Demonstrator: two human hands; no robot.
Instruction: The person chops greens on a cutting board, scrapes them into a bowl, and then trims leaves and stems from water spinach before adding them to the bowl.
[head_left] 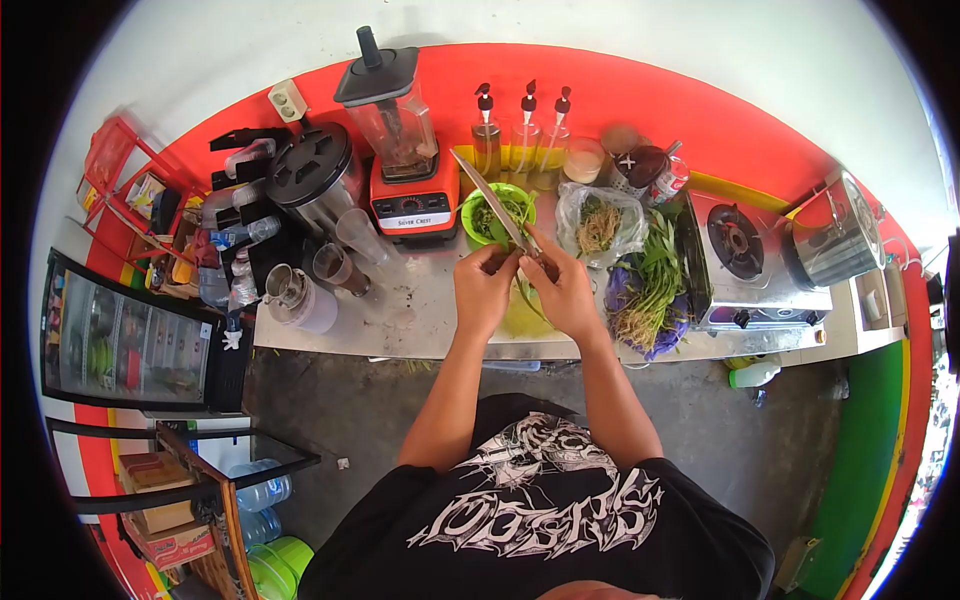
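Observation:
My right hand (562, 292) is closed around a knife (488, 202), its blade slanting up and to the left above a lime-green bowl (467, 216). Close beside it, my left hand (484, 288) pinches a leafy green stem (524, 290), part of which hangs down between the hands. Leafy greens (511, 212) lie inside the bowl. Under my hands is a yellow-green cutting board (525, 318). To the right, a bunch of rooted greens (650, 283) rests on a purple plastic bag (670, 335), near a clear bag of roots (598, 222).
A red blender (412, 200), a steel pot with black lid (312, 175) and a dark-stained cup (340, 270) stand left. Pump bottles (525, 140) line the back wall. At right, a gas stove (738, 245) sits beside a large steel pot (838, 232).

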